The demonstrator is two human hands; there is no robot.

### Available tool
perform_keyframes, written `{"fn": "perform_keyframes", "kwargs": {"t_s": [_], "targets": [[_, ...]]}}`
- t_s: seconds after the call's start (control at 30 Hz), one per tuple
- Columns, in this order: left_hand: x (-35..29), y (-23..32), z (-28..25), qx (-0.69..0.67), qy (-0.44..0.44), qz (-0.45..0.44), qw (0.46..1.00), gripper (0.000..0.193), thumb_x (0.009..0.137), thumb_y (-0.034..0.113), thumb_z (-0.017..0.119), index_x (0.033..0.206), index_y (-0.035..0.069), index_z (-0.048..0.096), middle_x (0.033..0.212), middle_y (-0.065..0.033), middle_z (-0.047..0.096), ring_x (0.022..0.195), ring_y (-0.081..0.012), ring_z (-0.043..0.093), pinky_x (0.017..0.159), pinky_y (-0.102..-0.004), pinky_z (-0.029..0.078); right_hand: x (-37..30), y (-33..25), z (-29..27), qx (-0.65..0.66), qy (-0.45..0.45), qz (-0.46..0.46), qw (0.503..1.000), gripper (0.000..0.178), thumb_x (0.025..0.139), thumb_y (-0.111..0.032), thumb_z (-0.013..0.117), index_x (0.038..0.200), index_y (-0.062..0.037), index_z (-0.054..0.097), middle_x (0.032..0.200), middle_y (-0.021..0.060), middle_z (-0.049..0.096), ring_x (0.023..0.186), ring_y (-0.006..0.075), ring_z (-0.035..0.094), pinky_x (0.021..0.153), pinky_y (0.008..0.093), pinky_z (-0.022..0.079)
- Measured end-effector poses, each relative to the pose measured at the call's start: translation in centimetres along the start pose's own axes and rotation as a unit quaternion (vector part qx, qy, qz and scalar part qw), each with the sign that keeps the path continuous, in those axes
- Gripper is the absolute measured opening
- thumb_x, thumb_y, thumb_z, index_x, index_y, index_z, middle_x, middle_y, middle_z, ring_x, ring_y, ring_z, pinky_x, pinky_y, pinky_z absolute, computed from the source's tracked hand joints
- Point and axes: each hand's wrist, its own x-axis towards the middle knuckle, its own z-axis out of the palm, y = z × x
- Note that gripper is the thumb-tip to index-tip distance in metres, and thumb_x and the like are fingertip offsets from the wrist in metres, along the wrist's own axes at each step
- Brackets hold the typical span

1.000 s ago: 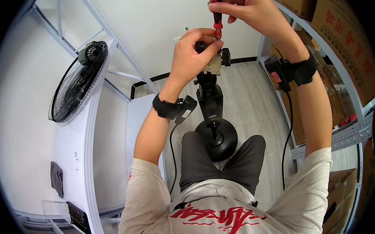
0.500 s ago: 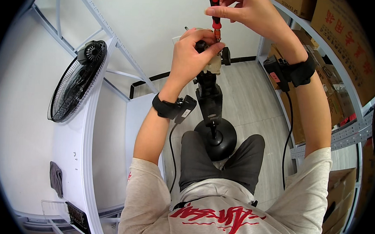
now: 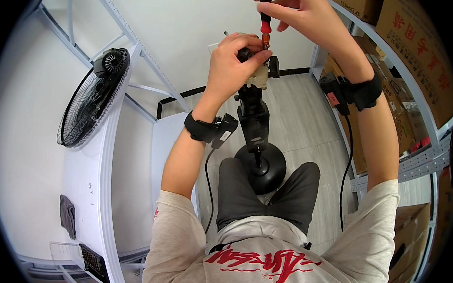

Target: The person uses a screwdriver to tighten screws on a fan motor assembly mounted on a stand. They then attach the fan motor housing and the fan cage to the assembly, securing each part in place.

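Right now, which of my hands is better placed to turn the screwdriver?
Probably your right hand: it is at the screwdriver's handle, while your left hand is near the bit end, by the beige housing.

The left arm [image 3: 181, 162] and right arm [image 3: 383, 143] reach forward. The left hand [image 3: 231, 68] shows its back, fingers curled, thumb [image 3: 255, 60] stretched toward the fingertips. The right hand [image 3: 308, 14] angles inward at the wrist [image 3: 363, 75], thumb straight, fingers loosely bent; the knees [image 3: 310, 171] stand apart

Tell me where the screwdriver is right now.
In the head view, the screwdriver is at the top, just right of centre, the right hand at its upper end, the left hand by its lower end.
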Motion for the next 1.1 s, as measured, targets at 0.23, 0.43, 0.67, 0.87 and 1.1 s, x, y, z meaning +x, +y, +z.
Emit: {"fn": "perform_keyframes", "kwargs": {"t_s": [0.23, 0.43, 0.67, 0.87, 1.1], "targets": [[-0.1, -0.2, 0.1, 0.006, 0.001, 0.01, 1.0, 0.018, 0.079, 0.016, 0.081, 0.087, 0.002, 0.073, 0.094, -0.0083, 0.071, 0.098, -0.0222, 0.065, 0.083, -0.0342, 0.052, 0.2, -0.3, 0.1, -0.139, 0.002, -0.01, 0.99, 0.059, 0.093, -0.011, 0.069, 0.145, -0.0122, 0.043, 0.096, 0.0068, 0.063, 0.086, 0.0147, 0.063, 0.07, 0.0272, 0.055], [-0.1, 0.0, 0.0, 0.014, -0.003, 0.003, 1.0, 0.021, 0.079, 0.016, 0.081, 0.092, 0.001, 0.073, 0.092, -0.0082, 0.071, 0.099, -0.0204, 0.064, 0.086, -0.0332, 0.05, -0.4, -0.6, 0.7, -0.014, -0.009, -0.034, 0.999, 0.061, 0.093, -0.004, 0.066, 0.149, -0.0133, 0.042, 0.09, 0.0037, 0.063, 0.083, 0.0129, 0.062, 0.068, 0.0269, 0.054], [-0.3, -0.2, 0.0, 0.005, 0.004, 0.017, 1.0, 0.018, 0.079, 0.017, 0.081, 0.087, 0.002, 0.073, 0.094, -0.0092, 0.071, 0.106, -0.0236, 0.065, 0.086, -0.0354, 0.051, 0.1, -0.2, 0.4, -0.176, 0.0, -0.078, 0.981, 0.061, 0.094, -0.003, 0.065, 0.149, -0.0133, 0.042, 0.092, 0.0053, 0.064, 0.083, 0.0139, 0.061, 0.072, 0.0285, 0.054], [-0.2, -0.4, 0.3, -0.03, 0.013, 0.005, 0.999, 0.021, 0.077, 0.018, 0.082, 0.086, 0.002, 0.073, 0.092, -0.0089, 0.071, 0.106, -0.0237, 0.065, 0.086, -0.0359, 0.052, 0.1, -0.3, -1.0, 0.074, -0.069, 0.023, 0.995, 0.063, 0.093, -0.004, 0.067, 0.15, -0.0132, 0.042, 0.097, 0.0077, 0.066, 0.085, 0.0147, 0.062, 0.074, 0.0288, 0.055], [-0.1, -0.4, 0.5, 0.01, 0.006, 0.018, 1.0, 0.022, 0.08, 0.013, 0.08, 0.095, 0.0, 0.072, 0.09, -0.0063, 0.071, 0.094, -0.0167, 0.064, 0.083, -0.0307, 0.05, -0.1, -0.9, 0.2, -0.153, -0.012, -0.05, 0.987, 0.062, 0.092, -0.002, 0.066, 0.149, -0.0128, 0.044, 0.1, 0.0083, 0.066, 0.083, 0.0141, 0.063, 0.071, 0.0287, 0.054]]}}
